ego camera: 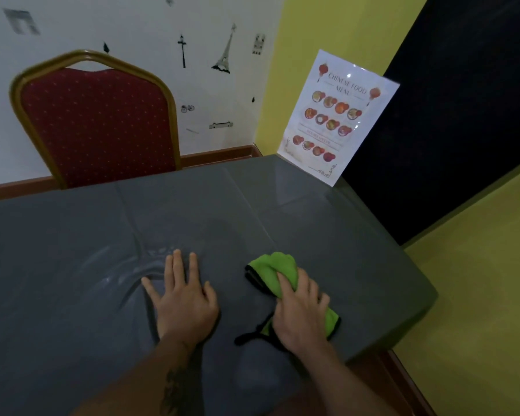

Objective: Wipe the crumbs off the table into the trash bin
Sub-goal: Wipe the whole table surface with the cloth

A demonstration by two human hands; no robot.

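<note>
A grey cloth covers the table (pixel 327 229). My right hand (pixel 300 310) presses down on a bunched green cleaning cloth (pixel 275 270) with black edging, near the table's right side. My left hand (pixel 183 298) lies flat on the tablecloth with fingers spread, to the left of the green cloth, and holds nothing. The tablecloth is wrinkled just left of that hand. No crumbs can be made out on the dark surface, and no trash bin is in view.
A laminated Chinese food menu (pixel 336 115) leans against the wall at the table's far right corner. A red padded chair (pixel 99 121) with a gold frame stands behind the table's far edge. Yellow wall runs close along the right.
</note>
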